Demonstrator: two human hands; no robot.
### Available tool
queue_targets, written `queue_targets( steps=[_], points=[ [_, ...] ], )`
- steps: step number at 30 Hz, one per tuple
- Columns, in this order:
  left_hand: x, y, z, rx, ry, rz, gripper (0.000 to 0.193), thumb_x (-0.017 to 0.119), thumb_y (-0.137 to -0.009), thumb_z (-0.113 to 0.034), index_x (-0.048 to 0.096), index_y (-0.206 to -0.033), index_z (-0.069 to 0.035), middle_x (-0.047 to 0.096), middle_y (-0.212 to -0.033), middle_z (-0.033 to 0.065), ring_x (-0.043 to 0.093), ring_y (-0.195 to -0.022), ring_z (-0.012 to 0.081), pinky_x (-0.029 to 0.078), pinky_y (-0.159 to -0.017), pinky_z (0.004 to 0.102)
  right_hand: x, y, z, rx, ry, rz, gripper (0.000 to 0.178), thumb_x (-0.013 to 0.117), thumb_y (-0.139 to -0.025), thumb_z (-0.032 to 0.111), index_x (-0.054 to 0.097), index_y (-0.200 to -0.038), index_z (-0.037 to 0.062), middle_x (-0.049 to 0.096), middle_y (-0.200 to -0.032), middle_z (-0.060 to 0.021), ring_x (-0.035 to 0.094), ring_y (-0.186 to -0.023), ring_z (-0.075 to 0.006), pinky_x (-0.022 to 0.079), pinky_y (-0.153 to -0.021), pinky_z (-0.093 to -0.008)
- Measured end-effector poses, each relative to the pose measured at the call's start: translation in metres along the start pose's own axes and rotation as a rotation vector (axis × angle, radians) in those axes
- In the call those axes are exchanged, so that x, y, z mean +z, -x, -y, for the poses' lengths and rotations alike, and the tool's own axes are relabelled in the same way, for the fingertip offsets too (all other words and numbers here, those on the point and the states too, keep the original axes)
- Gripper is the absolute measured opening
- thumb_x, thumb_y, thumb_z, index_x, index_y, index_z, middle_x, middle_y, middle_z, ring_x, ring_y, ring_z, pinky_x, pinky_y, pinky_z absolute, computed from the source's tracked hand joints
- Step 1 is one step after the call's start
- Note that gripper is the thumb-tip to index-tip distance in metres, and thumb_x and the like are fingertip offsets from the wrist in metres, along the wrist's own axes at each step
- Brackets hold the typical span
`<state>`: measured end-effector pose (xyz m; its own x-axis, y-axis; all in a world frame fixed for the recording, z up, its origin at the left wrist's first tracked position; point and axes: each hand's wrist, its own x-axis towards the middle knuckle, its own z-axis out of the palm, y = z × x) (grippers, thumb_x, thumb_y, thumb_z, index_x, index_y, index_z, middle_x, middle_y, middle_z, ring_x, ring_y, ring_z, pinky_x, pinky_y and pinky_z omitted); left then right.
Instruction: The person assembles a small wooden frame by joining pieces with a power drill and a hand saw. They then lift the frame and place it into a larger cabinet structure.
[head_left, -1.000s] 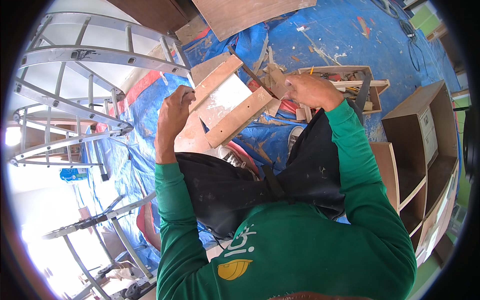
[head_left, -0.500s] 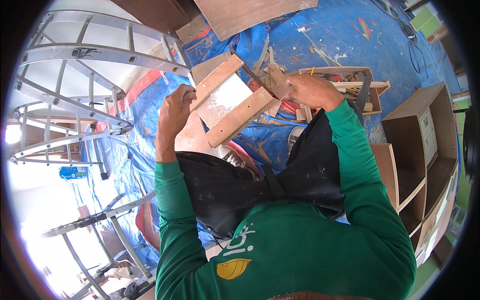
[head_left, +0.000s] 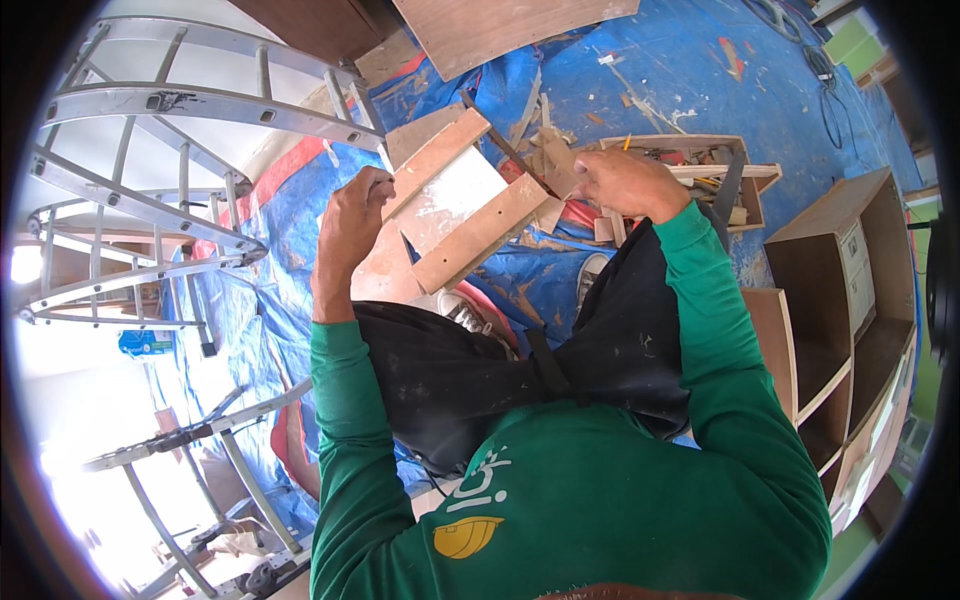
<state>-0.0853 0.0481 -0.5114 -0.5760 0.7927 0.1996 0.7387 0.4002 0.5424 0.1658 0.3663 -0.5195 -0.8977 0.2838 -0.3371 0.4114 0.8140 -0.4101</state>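
Fingers (head_left: pixel 381 187) curl half-closed on left hand (head_left: pixel 345 225) and right hand (head_left: pixel 632 184), any hold unclear, white lettering (head_left: pixel 483 480) marking the green shirt (head_left: pixel 640 490), tools (head_left: pixel 674 157) lying in the wooden toolbox (head_left: pixel 690 140).

A metal ladder (head_left: pixel 210 108) is gleaming dully, dark scuffs marking its finish, while a blue plastic sheet (head_left: pixel 690 80) is showing creases and pale, rough spatter. Wooden strips (head_left: pixel 480 235) are displaying smooth, matt faces; a green cloth shirt (head_left: pixel 620 490) and dusty black cloth trousers (head_left: pixel 620 365) are looking matt.
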Motion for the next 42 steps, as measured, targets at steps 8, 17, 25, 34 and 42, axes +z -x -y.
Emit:
queue_targets(
  steps=[8,17,25,34,42],
  points=[
    [-0.001,0.000,-0.001,-0.015,-0.008,0.004,0.015,0.061,-0.107,-0.013,0.067,-0.113,-0.001,0.074,-0.087,0.0143,0.073,-0.078,0.0275,0.056,-0.074,0.0389,-0.001,-0.001,-0.001,0.004,0.000,0.016,0.043,0.071,-0.098,0.037,0.070,-0.122,0.0017,0.073,-0.119,-0.0258,0.070,-0.115,-0.0442,0.054,-0.096,-0.0554],
    [0.017,-0.024,0.029,-0.092,0.106,-0.092,0.018,0.061,-0.104,-0.012,0.069,-0.114,0.001,0.078,-0.100,0.0186,0.076,-0.092,0.0310,0.056,-0.083,0.0393,-0.028,0.059,-0.023,-0.079,-0.667,-0.717,0.043,0.068,-0.106,0.037,0.068,-0.132,0.0031,0.070,-0.098,-0.0094,0.065,-0.090,-0.0137,0.053,-0.081,-0.0342],
    [0.114,-0.081,0.084,-0.327,0.514,-0.206,0.029,0.069,-0.104,-0.025,0.074,-0.118,0.000,0.072,-0.092,0.0020,0.062,-0.083,0.0122,0.052,-0.078,0.0298,0.226,0.183,-0.248,0.295,-0.326,-0.623,0.030,0.070,-0.101,0.034,0.069,-0.107,0.0048,0.072,-0.098,-0.0222,0.070,-0.095,-0.0455,0.056,-0.083,-0.0514],
    [0.188,-0.093,0.100,-0.357,0.301,-0.182,0.030,0.077,-0.097,-0.026,0.078,-0.115,-0.001,0.077,-0.098,0.0137,0.071,-0.092,0.0206,0.055,-0.085,0.0349,0.373,0.259,-0.136,0.600,-0.370,-0.053,0.038,0.072,-0.098,0.037,0.064,-0.113,0.0030,0.070,-0.112,-0.0238,0.068,-0.104,-0.0481,0.055,-0.087,-0.0536],
    [0.201,-0.076,0.166,-0.234,0.320,-0.202,0.021,0.073,-0.101,-0.017,0.081,-0.114,-0.002,0.079,-0.103,0.0079,0.070,-0.095,0.0169,0.055,-0.089,0.0328,0.366,0.238,-0.130,0.625,-0.350,-0.028,0.038,0.070,-0.099,0.036,0.063,-0.118,0.0030,0.068,-0.116,-0.0236,0.067,-0.108,-0.0471,0.054,-0.090,-0.0527]
  ],
)
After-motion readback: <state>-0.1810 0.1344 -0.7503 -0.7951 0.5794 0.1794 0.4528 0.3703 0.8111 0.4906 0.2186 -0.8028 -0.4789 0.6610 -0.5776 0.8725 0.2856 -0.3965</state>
